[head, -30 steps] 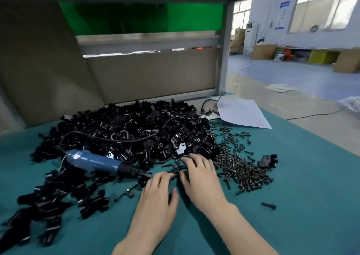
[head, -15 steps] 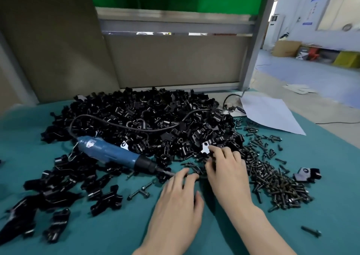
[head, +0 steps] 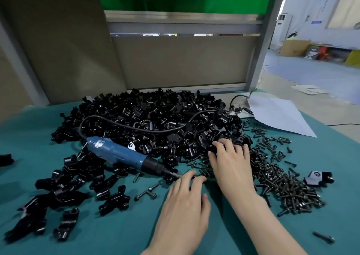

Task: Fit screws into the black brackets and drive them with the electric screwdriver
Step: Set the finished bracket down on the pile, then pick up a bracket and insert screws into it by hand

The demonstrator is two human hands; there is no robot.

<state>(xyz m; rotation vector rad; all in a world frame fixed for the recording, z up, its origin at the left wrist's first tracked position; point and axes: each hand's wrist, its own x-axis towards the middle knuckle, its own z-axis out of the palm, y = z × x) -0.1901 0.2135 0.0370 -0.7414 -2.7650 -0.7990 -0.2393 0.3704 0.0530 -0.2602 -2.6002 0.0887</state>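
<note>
- One electric screwdriver (head: 120, 154).
- Two hands: a left hand (head: 185, 208) and a right hand (head: 231, 163).
- One heap of black brackets (head: 155, 118), too many to count.
- Loose screws (head: 282, 184), likewise uncountable.
- One paper sheet (head: 278, 116).

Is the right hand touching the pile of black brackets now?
Touching. In the head view the right hand lays its fingertips on the near edge of the bracket pile; no gap shows.
</note>
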